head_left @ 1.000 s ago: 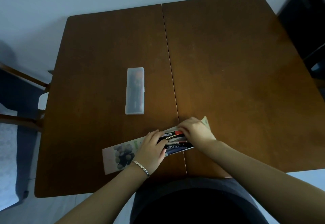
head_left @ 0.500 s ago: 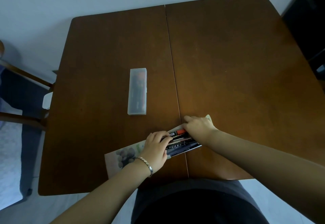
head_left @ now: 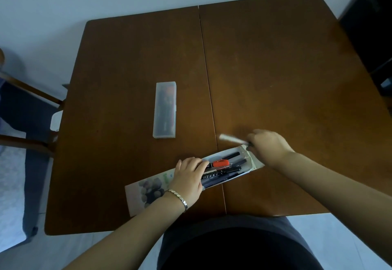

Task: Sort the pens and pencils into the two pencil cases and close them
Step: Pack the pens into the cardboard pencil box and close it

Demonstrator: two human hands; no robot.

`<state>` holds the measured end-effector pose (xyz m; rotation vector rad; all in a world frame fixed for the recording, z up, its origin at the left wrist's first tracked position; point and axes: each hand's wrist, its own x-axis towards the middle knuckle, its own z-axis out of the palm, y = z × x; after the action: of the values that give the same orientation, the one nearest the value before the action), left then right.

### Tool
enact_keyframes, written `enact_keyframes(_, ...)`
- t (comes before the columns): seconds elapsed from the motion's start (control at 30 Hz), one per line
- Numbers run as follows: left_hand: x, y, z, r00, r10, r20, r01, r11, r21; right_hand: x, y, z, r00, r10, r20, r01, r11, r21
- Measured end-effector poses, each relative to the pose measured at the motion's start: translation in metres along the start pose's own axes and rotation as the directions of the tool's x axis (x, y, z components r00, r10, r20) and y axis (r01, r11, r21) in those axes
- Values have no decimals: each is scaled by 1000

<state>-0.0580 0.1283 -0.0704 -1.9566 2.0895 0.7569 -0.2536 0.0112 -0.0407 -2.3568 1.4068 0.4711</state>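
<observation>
A patterned pencil case (head_left: 148, 189) lies slanted near the table's front edge, its inner tray slid out to the right. Several dark pens and an orange-capped one (head_left: 221, 163) lie in the tray. My left hand (head_left: 188, 180) grips the case across its middle, fingers over the pens' left ends. My right hand (head_left: 269, 146) is just beyond the tray's right end and pinches a pale pen (head_left: 231, 138), blurred and pointing left above the table. A translucent pencil case (head_left: 165, 112) lies shut further back on the left, with dark and orange items inside.
The brown table (head_left: 275, 68) has a seam running front to back down its middle. A wooden chair (head_left: 31, 95) stands at the left edge. Dark furniture (head_left: 371, 25) stands beside the back right corner.
My right hand has lifted off the tray and moved right and back, now holding a pale pen. More of the tray and its pens shows. My left hand stays on the case.
</observation>
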Motion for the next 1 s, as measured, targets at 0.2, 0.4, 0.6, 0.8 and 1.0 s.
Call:
enact_keyframes(0.2,-2,2,-1,1000,-1,-7,0,999,-38,-14,1,-4,948,317,-36,-119,454,883)
enact_keyframes(0.4,-2,3,-2,1000,22,-7,-22,998,-52,-17,-22,-11,947,283,148,-170,55,984)
enact_keyframes(0.6,-3,2,-3,1000,26,-2,-26,998,-63,-16,-25,6,960,277,-42,-74,396,915)
enact_keyframes(0.8,-5,1,-1,999,29,-13,-30,998,-63,-10,-30,17,979,205,7,-90,400,912)
enact_keyframes(1.0,-9,1,-1,999,16,-48,-20,997,-79,-3,-28,6,977,115,179,-174,-57,983)
